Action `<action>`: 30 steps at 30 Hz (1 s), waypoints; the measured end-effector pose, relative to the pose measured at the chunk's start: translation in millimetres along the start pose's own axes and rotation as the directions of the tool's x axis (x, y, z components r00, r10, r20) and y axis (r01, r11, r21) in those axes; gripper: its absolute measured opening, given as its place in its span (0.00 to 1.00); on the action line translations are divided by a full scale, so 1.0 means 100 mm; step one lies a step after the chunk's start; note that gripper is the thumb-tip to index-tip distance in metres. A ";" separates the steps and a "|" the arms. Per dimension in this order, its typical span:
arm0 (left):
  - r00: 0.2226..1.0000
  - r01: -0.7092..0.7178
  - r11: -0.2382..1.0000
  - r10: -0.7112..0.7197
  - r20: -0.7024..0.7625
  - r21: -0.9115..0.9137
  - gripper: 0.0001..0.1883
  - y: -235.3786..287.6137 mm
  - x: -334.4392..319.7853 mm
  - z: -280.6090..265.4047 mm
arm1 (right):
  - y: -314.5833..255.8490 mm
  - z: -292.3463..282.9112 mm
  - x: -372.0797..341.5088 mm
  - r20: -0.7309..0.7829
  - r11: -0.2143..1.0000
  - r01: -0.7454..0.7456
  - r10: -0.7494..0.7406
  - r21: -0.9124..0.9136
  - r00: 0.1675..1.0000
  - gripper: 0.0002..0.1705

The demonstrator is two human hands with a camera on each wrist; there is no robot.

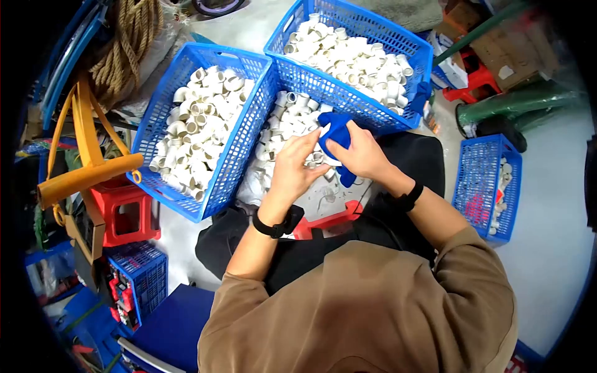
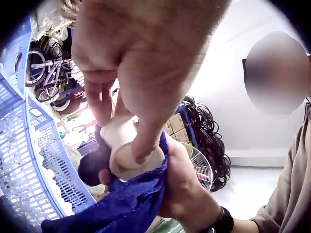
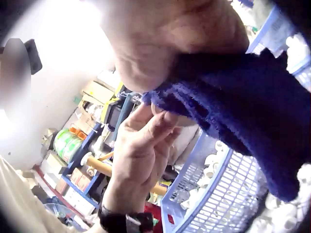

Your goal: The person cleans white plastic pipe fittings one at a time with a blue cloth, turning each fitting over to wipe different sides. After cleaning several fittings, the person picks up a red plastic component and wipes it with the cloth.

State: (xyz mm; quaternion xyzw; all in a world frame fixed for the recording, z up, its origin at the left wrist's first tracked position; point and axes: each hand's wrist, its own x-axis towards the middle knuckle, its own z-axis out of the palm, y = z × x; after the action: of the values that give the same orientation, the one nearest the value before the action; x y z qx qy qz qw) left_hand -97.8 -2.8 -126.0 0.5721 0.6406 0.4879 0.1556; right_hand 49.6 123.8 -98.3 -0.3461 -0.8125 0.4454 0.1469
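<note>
A white plastic pipe fitting sits between both hands, its round mouth showing in the left wrist view. My left hand pinches it, the thumb dipping into that mouth and the fingers on the outer side. Around the fitting, my right hand grips a blue cloth, which covers much of it. One end of the cloth hangs loose, seen large in the right wrist view. Beneath the hands lies a heap of similar white fittings.
Blue crates of white fittings stand at the left and the back. A smaller blue crate is on the right. A red stool and a yellow metal frame stand at the left.
</note>
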 end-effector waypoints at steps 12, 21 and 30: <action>0.966 -0.256 0.815 0.199 -0.165 -0.519 0.41 0.00 -0.16 -0.17 | -0.45 0.16 -0.32 0.275 0.315 -0.271 0.033 0.910 0.961 0.35; 0.955 -0.277 0.944 0.291 0.051 -0.181 0.63 0.33 -0.13 -0.41 | -0.52 0.20 -0.46 0.059 0.433 -0.036 -0.038 0.901 0.998 0.31; 0.923 -0.382 0.924 0.382 0.052 -0.010 0.62 0.43 -0.06 -0.51 | -0.40 0.37 -0.43 -0.295 0.926 0.243 -0.154 0.291 0.943 0.21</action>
State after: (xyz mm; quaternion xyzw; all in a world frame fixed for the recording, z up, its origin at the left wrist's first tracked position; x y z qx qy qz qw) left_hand -110.0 -36.5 -69.0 0.6989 0.5127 0.4932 0.0743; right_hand 42.4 56.2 -83.0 -0.2894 -0.7324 0.5042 0.3545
